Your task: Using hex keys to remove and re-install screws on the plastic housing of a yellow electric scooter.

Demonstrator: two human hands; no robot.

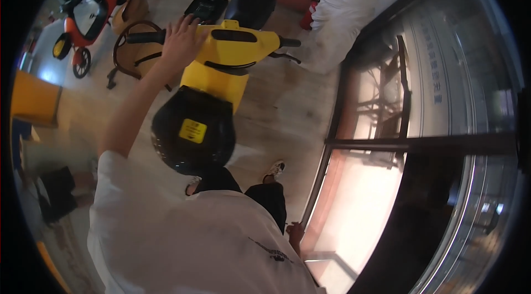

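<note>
A yellow scooter (240, 50) stands in front of me, with black handlebar grips on both sides and a glossy black seat (193, 111) with a yellow label toward my body. My left hand (182, 39) is closed over the left part of the handlebar, beside its grip (145, 37). The right grip (289, 43) has no hand on it. My right hand (295, 232) hangs low at my right side by the dark door frame, fingers curled; what it holds, if anything, is too small to tell.
A glass door with a dark frame (366, 142) runs along my right. A red scooter (91, 31), a curved wooden chair (124, 56) and a yellow panel (36, 97) are at left. Beyond the handlebar are a dark cushioned object (251, 1), a red extinguisher (307, 17) and crumpled white fabric (345, 9).
</note>
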